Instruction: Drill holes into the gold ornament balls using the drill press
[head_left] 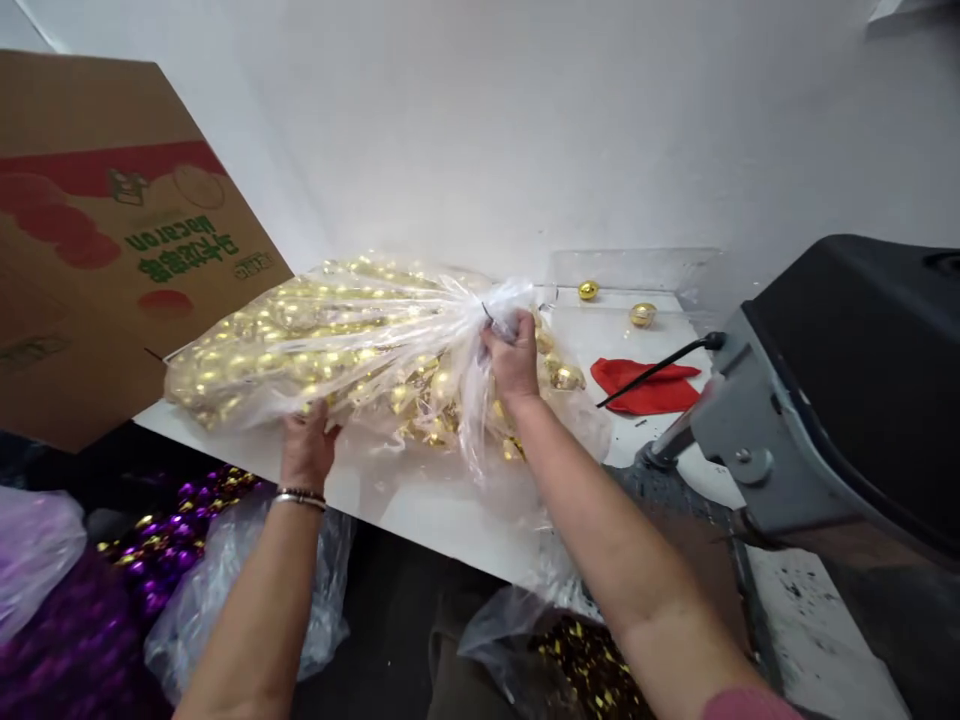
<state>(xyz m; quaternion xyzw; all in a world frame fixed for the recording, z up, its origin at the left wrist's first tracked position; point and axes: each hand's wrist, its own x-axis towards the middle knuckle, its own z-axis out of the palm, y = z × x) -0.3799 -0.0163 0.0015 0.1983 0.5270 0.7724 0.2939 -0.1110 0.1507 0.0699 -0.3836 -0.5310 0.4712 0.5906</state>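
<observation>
A large clear plastic bag (360, 335) full of shiny gold egg-shaped balls lies on its side across the white table (420, 510). My right hand (515, 358) is closed around the gathered neck of the bag, where a thin dark tie (487, 313) sticks out. At the bag's near left edge, my left hand (306, 447) grips the plastic, its fingertips partly hidden by the film. Folds in the film run from the neck toward the left. Two loose gold eggs, one gold egg (588, 290) and another gold egg (642, 315), sit behind to the right.
A cardboard box (135, 260) stands tilted at the left. On the right is a grey and black machine (817, 400) with a black rod, near a red cloth (645, 386). Below the table are bags of purple and gold balls (169, 545) and gold pieces (592, 665).
</observation>
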